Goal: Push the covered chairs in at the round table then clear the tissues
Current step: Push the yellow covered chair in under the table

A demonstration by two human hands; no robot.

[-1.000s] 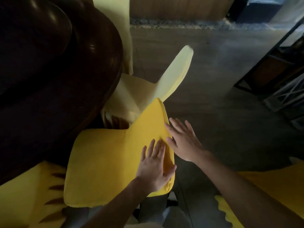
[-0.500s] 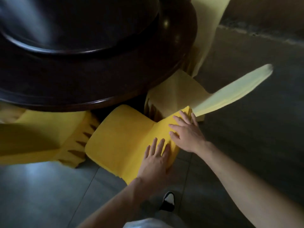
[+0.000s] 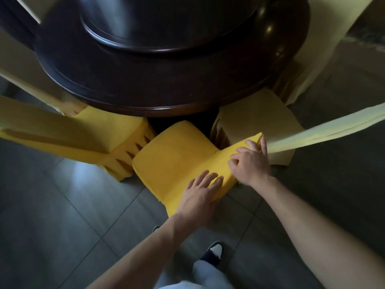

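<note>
Since half a second ago the yellow covered chair (image 3: 177, 157) has slid further in, so its seat front now reaches the shadow under the near rim of the round table (image 3: 166, 80), and our view has tipped down so that more of the tabletop fills the top of the picture. Our right hand (image 3: 251, 163) has changed too: its fingers, flat before, now curl over the top edge of the chair's backrest, with the index finger lying along the far corner of that edge. Our left hand (image 3: 200, 190) rests on the near end of the same backrest, fingers straight and slightly spread over the front face, thumb round the back of it; it presses rather than grips.

At the table's near-left edge stands a second yellow covered chair (image 3: 83, 138), its pleated skirt just beside the one we hold. At the near-right edge sits a pale cream covered chair (image 3: 260, 119), its seat partly under the rim and its backrest stretching off to the right. A raised dark turntable (image 3: 166, 24) occupies the table's middle. Below our arms we see grey floor tiles (image 3: 62, 215) and one dark and white shoe (image 3: 214, 252).
</note>
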